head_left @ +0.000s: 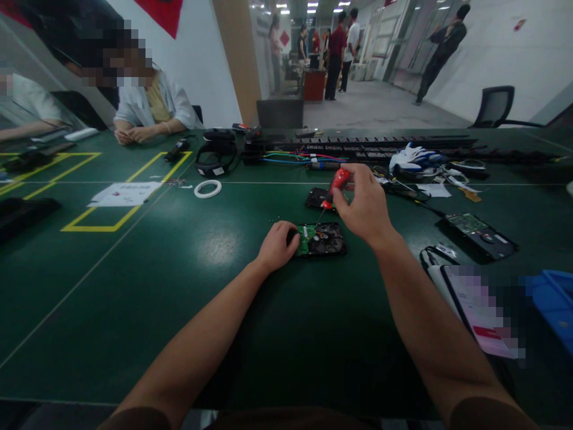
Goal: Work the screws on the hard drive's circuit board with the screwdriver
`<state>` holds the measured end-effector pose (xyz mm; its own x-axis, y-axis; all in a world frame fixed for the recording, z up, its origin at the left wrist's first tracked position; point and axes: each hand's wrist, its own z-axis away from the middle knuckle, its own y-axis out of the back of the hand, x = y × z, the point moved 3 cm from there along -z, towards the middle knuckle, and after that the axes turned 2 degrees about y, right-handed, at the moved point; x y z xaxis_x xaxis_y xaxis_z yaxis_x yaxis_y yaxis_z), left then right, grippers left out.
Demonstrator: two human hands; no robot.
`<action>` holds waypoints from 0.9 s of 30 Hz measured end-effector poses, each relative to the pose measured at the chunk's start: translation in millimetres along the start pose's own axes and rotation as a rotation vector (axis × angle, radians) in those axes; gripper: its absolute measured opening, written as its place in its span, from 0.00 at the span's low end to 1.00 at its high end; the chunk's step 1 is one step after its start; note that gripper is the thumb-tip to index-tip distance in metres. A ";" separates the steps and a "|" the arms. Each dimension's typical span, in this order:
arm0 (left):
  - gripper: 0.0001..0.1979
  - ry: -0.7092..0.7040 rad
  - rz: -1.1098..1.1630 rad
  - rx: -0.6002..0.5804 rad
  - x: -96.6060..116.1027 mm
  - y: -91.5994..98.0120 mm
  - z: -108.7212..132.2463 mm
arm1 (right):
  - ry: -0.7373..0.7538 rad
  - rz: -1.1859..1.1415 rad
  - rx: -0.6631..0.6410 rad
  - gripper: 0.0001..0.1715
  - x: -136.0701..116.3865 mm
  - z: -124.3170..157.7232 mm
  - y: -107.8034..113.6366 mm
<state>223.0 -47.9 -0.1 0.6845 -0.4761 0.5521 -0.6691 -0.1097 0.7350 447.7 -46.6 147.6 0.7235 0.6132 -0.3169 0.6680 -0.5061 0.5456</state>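
In the head view a hard drive (329, 240) lies on the green table, its green circuit board and dark metal casing facing up. My left hand (277, 246) is closed around the drive's left end. A screwdriver (340, 179) with a red and black handle is gripped in the fingers of my right hand (366, 206). Its thin shaft slants down to the drive, and the tip meets the area near the circuit board's edge; exact contact is too small to tell. Just behind lies another hard drive (316, 197), partly covered by the screwdriver. A few tiny screws (278, 218) lie beyond my left hand.
To the right are a third hard drive (481, 236), a phone (478, 310) and a blue bin (555, 301). Gloves (414, 158), cables and long black strips line the back. A white tape roll (208, 189) and paper (125, 194) lie left. A person (154, 107) sits across the table.
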 end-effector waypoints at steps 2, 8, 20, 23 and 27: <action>0.08 -0.002 0.000 0.001 -0.3 -0.1 0.1 | -0.023 0.013 0.006 0.24 0.8 0.2 0.8; 0.09 -0.003 0.004 0.002 -2.1 -1.3 0.1 | 0.001 0.015 0.013 0.24 1.8 0.4 -1.0; 0.09 0.003 0.007 0.000 -2.3 -1.8 0.1 | 0.018 0.009 -0.011 0.28 -2.2 -0.9 0.6; 0.09 0.002 0.008 0.001 -2.2 -1.6 0.1 | -0.005 -0.002 0.012 0.28 2.5 -0.1 -1.8; 0.09 -0.002 0.007 -0.002 -1.8 -1.1 0.1 | -0.028 -0.019 0.017 0.26 4.5 0.9 -1.8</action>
<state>222.4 -47.0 -2.0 0.6792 -0.4783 0.5567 -0.6734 -0.1041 0.7319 449.9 -43.5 144.6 0.7154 0.6056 -0.3486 0.6840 -0.5049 0.5265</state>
